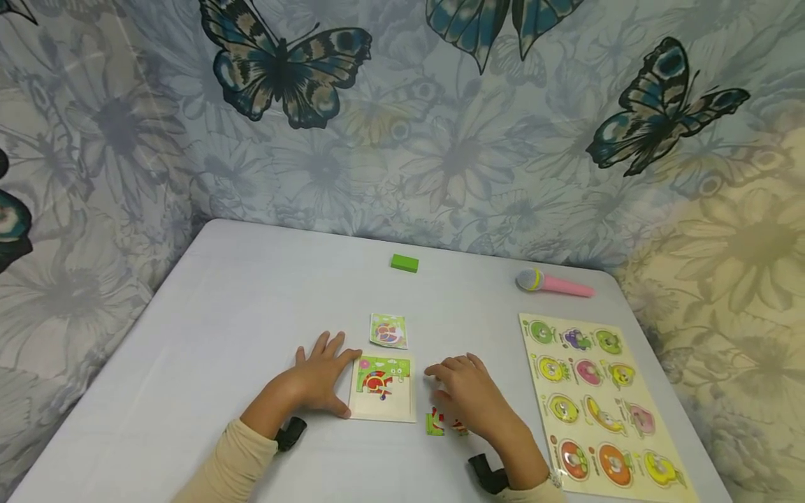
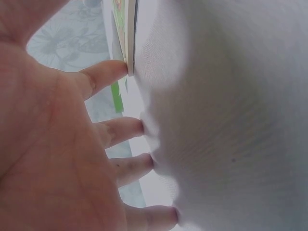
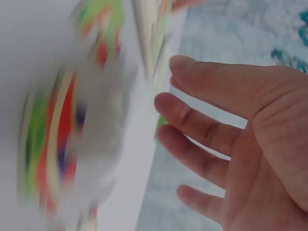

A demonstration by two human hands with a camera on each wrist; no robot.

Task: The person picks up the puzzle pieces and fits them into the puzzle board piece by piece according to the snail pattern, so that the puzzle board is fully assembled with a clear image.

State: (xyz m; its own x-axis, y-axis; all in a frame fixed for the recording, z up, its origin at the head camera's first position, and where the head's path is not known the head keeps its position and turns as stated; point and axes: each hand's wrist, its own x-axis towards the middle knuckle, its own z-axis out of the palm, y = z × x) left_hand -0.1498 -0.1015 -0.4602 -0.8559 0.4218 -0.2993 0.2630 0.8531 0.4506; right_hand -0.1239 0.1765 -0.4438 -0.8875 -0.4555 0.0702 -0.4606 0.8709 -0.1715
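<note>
A small square puzzle board (image 1: pixel 396 410) lies mid-table, with pieces forming part of a red and green picture in its upper portion. My left hand (image 1: pixel 317 381) spreads its straight fingers beside it, thumb and index fingertip at the board's left edge. In the left wrist view the fingertips rest on the tabletop and one meets the board's edge. Right of the board, my right hand (image 1: pixel 472 395) hovers with loosely bent fingers, nothing between them. Beneath it lie loose puzzle pieces (image 1: pixel 434 423), partly hidden by the hand; they look blurred in the right wrist view.
A picture card (image 1: pixel 388 330) lies just behind the board. Farther back is a green block (image 1: pixel 404 263). At the right are a pink toy microphone (image 1: pixel 566 286) and a large fruit puzzle board (image 1: pixel 600 357). The patterned wall rises behind the table's far edge.
</note>
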